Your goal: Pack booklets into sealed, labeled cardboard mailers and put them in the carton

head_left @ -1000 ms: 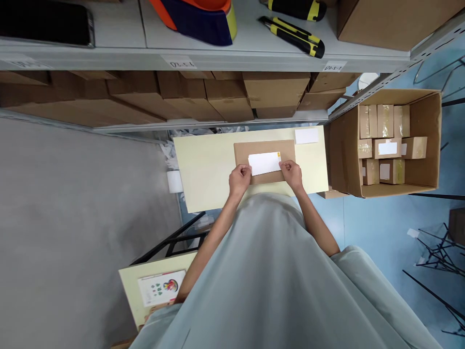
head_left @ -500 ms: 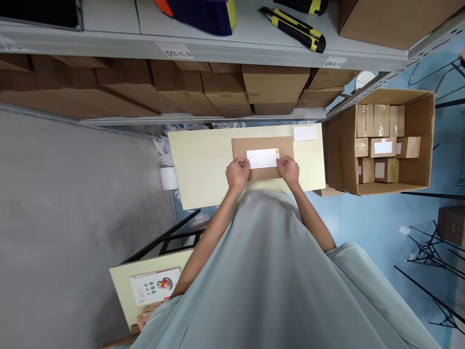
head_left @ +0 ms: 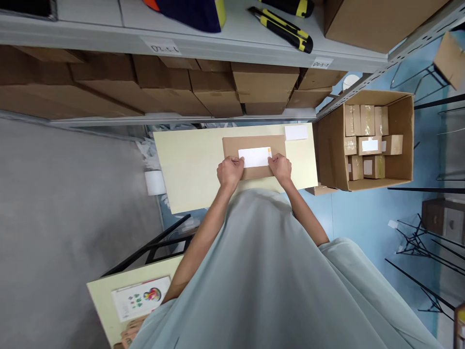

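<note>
A flat brown cardboard piece (head_left: 259,142) lies on the pale yellow table (head_left: 189,165) in front of me. Over it is a white label (head_left: 255,157) with a small yellow mark at its right end. My left hand (head_left: 230,171) pinches the label's left end, its fingers closed. The right end is pinched between the closed fingers of my right hand (head_left: 280,166). Whether the label touches the cardboard cannot be made out. Another white slip (head_left: 296,133) lies at the table's back right.
An open carton (head_left: 330,160) holding several small boxes stands right of the table. Above, a grey shelf (head_left: 218,46) bears a utility knife (head_left: 285,30); brown boxes (head_left: 265,82) line the level below. A lower table (head_left: 103,295) at lower left holds a printed white sheet (head_left: 140,297).
The whole view has shifted, so the table, shelf and carton appear slightly further left. Both hands keep their pinch on the label, with little visible movement against the cardboard.
</note>
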The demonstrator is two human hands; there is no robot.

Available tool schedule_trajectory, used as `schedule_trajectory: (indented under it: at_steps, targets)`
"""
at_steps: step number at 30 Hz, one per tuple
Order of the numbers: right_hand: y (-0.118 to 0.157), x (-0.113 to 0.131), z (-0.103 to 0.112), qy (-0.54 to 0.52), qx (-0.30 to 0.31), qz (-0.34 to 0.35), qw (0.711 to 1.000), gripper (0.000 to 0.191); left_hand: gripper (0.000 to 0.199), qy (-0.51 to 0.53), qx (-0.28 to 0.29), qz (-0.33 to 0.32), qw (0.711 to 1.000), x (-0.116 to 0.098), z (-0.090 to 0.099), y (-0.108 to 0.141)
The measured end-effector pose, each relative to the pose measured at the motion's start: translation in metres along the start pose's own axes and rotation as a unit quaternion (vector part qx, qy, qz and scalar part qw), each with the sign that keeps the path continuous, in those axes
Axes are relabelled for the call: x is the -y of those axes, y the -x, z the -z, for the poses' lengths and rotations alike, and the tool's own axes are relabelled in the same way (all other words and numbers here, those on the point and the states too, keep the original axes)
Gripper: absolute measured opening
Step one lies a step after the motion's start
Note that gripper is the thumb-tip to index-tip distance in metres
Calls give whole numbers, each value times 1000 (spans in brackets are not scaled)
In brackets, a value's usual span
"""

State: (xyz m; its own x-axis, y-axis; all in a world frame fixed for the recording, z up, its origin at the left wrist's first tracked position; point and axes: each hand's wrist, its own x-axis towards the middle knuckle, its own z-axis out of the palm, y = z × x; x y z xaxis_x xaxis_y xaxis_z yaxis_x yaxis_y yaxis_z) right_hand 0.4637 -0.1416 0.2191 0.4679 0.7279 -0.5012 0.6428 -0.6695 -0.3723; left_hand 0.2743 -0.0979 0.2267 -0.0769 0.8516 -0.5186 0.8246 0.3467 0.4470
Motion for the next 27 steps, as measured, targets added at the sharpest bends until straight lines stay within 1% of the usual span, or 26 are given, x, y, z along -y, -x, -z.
schedule_trajectory:
  at_steps: [5, 7, 10, 11, 13, 15, 16, 18, 20, 23, 25, 27]
  targets:
    - [-4, -7, -2, -5, -3, 17, 1000, 24, 23, -1, -1, -18, 1000, 6, -7, 0]
    - [-3, -10, -1, -7, -5, 19, 1000, 20, 23, 1, -5, -25, 1000, 9, -10, 0]
    - [3, -11, -1, -5, -9, 32, 999, 5, 28, 5, -9, -32, 999, 13, -11, 3]
    - [6, -9, -2, 1, -18, 52, 998, 9, 30, 3, -15, -42, 999, 13, -12, 5]
    - [14, -3, -7, 25, -51, 122, 991, 19, 35, -11, -39, -86, 995, 10, -13, 9]
    - [22, 6, -16, 54, -81, 205, 974, 30, 41, -32, -66, -155, 985, 3, -16, 14]
    - [25, 11, -21, 67, -84, 238, 965, 35, 43, -40, -70, -191, 978, -1, -18, 15]
    - [28, 18, -31, 83, -67, 281, 954, 44, 50, -46, -57, -249, 966, -7, -23, 15]
    - [26, 19, -38, 94, -40, 298, 949, 50, 58, -49, -34, -279, 958, -7, -29, 11]
    - [19, 9, -41, 108, -20, 310, 944, 53, 64, -61, -17, -292, 954, 7, -34, 1]
    - [13, -3, -40, 112, -30, 306, 945, 54, 67, -72, -21, -287, 955, 22, -33, -5]
    - [9, -15, -38, 111, -49, 288, 950, 55, 66, -78, -33, -272, 959, 35, -31, -10]
